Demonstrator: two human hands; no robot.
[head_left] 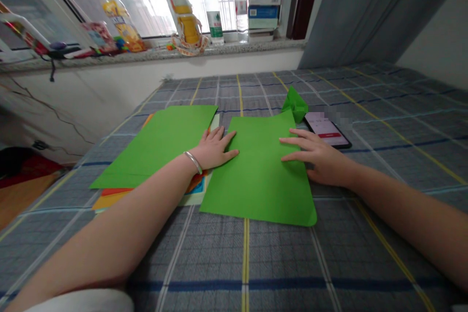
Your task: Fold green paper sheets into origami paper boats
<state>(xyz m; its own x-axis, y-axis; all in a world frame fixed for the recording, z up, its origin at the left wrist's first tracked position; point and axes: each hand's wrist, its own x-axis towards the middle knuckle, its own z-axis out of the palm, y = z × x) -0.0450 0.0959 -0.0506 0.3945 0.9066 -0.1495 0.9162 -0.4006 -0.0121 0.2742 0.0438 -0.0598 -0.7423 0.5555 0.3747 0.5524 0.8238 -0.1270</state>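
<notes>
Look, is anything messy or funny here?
Only small things. A crumpled-looking green paper piece sits by the phone, unlike the flat green sheet under the left hand and right hand. The coloured paper stack on the left pokes out crookedly beneath another green sheet.

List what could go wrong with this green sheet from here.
1. The green sheet lies on a plaid cloth that looks soft, so a crease pressed there could come out uneven.
2. The right hand rests beside the phone and might knock it.
3. The left hand reaches across the paper stack, which could shift.
</notes>
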